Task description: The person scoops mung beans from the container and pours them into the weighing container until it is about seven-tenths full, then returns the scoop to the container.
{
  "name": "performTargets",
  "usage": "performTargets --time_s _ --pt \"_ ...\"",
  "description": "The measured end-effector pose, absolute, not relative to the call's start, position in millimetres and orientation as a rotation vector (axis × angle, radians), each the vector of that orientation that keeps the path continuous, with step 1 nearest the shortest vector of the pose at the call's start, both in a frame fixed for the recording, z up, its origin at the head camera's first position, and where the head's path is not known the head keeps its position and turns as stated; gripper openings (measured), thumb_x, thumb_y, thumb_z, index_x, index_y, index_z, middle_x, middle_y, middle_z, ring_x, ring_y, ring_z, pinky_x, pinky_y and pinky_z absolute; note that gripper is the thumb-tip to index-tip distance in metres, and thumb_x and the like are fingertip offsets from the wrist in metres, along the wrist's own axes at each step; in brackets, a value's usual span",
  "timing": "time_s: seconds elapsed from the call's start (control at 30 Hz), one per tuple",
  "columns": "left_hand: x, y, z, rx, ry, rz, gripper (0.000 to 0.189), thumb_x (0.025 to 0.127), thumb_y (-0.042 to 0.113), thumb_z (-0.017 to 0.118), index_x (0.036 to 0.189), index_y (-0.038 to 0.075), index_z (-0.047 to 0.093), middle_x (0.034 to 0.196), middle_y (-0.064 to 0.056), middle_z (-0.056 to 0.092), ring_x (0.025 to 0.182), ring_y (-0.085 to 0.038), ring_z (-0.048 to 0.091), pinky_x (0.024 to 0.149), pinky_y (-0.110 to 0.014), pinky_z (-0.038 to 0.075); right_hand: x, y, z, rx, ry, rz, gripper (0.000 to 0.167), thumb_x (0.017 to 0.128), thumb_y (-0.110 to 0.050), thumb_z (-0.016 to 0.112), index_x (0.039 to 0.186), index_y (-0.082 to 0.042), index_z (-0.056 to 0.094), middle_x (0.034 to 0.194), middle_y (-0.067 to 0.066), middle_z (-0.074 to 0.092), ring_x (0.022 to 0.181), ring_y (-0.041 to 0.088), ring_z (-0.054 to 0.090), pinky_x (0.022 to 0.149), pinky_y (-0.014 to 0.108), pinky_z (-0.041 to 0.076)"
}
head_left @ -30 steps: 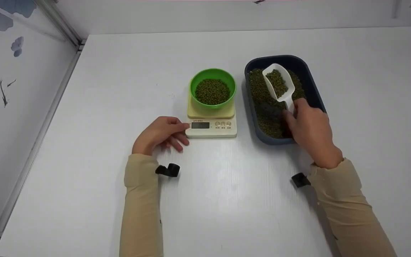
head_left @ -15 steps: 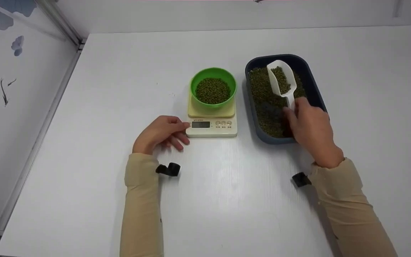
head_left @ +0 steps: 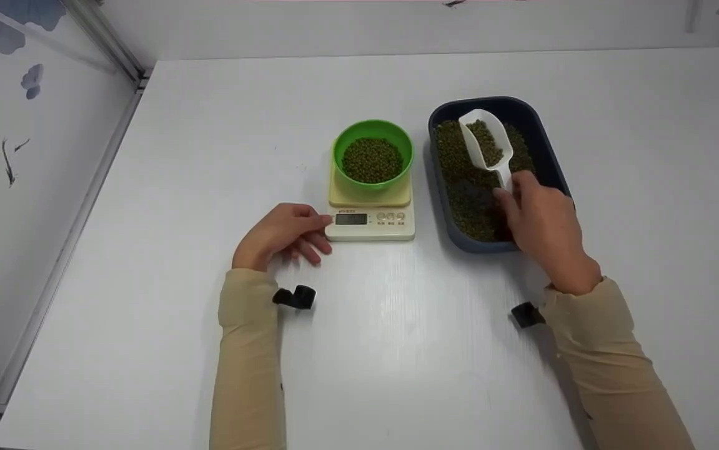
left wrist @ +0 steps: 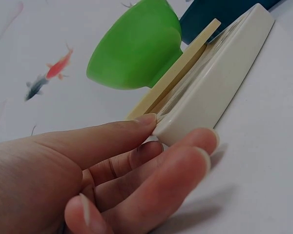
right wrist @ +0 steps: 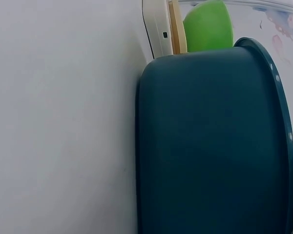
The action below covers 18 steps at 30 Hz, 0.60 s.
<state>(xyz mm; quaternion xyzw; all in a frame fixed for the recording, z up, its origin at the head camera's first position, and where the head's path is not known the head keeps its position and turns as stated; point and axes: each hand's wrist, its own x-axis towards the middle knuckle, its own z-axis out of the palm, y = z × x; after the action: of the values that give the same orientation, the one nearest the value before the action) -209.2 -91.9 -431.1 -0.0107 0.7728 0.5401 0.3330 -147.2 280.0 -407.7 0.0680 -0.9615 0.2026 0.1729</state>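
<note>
My right hand (head_left: 546, 228) grips the handle of a white scoop (head_left: 501, 169) holding small green beans, close over the beans in a dark blue tub (head_left: 483, 247). Left of the tub stands a digital kitchen scale (head_left: 368, 232) with a yellow platform, and a green bowl (head_left: 404, 153) part-filled with beans rests on it. The thumb tip of my left hand (head_left: 281, 231) touches the scale's front left edge, beside the display. In the left wrist view the index fingertip is right at that corner, and the other fingers (left wrist: 171, 180) are loosely bent beside it.
All of this stands on a white table (head_left: 197, 156) with pale walls behind and at the left. In the right wrist view the tub's outer wall (right wrist: 210, 136) fills much of the picture. A black wrist-camera mount (head_left: 297, 297) sticks out from the left sleeve.
The scoop rises slightly toward the back of the tub half a second ago, then comes back a little left. My left hand, the scale and the bowl stay in place.
</note>
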Motion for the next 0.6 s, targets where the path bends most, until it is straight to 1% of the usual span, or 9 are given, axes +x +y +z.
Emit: performTargets --time_s 0.33,0.6 --pt "-209.0 -92.4 -432.0 -0.020 2.018 1.421 0.043 0.077 0.043 0.065 0.091 0.003 0.059 0.082 -0.016 0.067 0.064 -0.029 0.065 0.041 -0.023 0.041 -147.6 280.1 -408.1 0.197 -2.724 0.566 0.028 0.091 -0.028 0.051 0.100 -0.001 0.051 0.057 0.006 0.045 0.042 0.020 0.037 0.044 0.033 0.029" --pt "-208.3 -92.3 -430.7 -0.026 2.020 1.409 0.043 0.078 0.044 0.065 0.092 0.003 0.059 0.083 -0.016 0.067 0.064 -0.029 0.065 0.042 -0.023 0.041 -147.6 279.2 -406.8 0.165 -2.759 0.580 0.030 0.092 -0.031 0.049 0.100 -0.002 0.051 0.057 0.006 0.045 0.043 0.020 0.038 0.046 0.033 0.029"
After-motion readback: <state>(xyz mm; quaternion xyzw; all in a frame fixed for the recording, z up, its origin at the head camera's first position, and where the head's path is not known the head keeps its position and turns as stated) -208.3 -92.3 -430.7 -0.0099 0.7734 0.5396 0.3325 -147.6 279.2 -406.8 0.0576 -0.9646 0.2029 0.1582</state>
